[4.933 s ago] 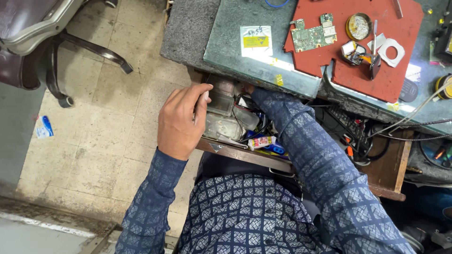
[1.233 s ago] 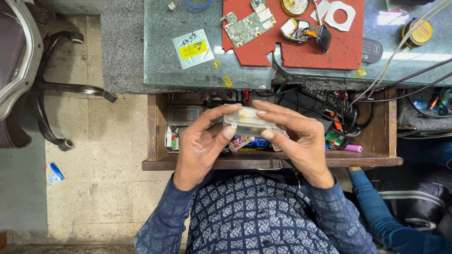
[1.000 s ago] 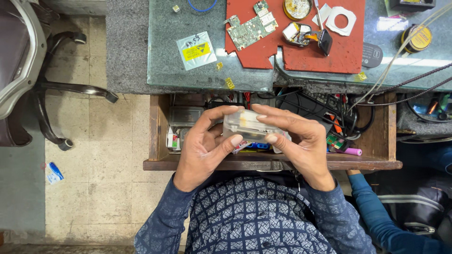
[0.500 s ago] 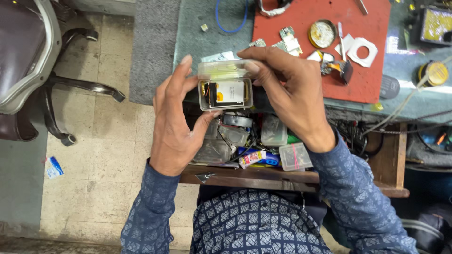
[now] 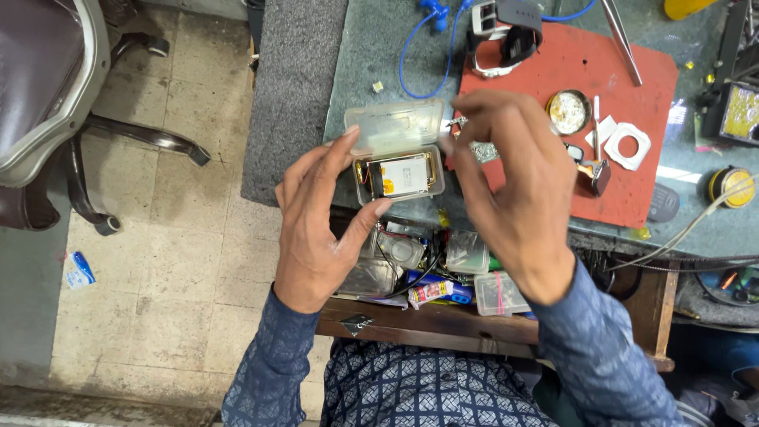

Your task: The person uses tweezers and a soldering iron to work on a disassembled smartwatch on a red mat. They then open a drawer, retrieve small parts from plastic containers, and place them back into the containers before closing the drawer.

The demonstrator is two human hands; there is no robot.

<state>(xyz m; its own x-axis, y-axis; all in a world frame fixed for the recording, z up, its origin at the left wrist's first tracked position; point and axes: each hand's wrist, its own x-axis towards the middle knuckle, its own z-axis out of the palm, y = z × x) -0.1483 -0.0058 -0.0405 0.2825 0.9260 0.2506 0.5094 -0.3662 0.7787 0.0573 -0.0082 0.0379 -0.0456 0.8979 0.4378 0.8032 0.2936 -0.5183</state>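
Observation:
A small clear plastic box (image 5: 398, 175) with its hinged lid (image 5: 393, 126) flipped open is held over the workbench edge. Inside lie a white flat battery-like part and bits of orange. My left hand (image 5: 316, 225) grips the box from the left and below, thumb under its front edge. My right hand (image 5: 514, 186) hovers at the box's right side, fingers curled near the lid's corner; whether it touches the box I cannot tell. Both arms wear blue patterned sleeves.
Below the hands an open wooden drawer (image 5: 443, 320) holds small plastic boxes, wires and oddments. On the bench lie a red mat (image 5: 624, 95) with a round tin, white ring and small parts, a blue cable (image 5: 419, 39), and a grey pad (image 5: 292, 87). A chair (image 5: 47, 95) stands at left.
The box has been lifted from over the drawer up above the bench edge. Its lid is now swung fully open, and my right hand has come off the lid.

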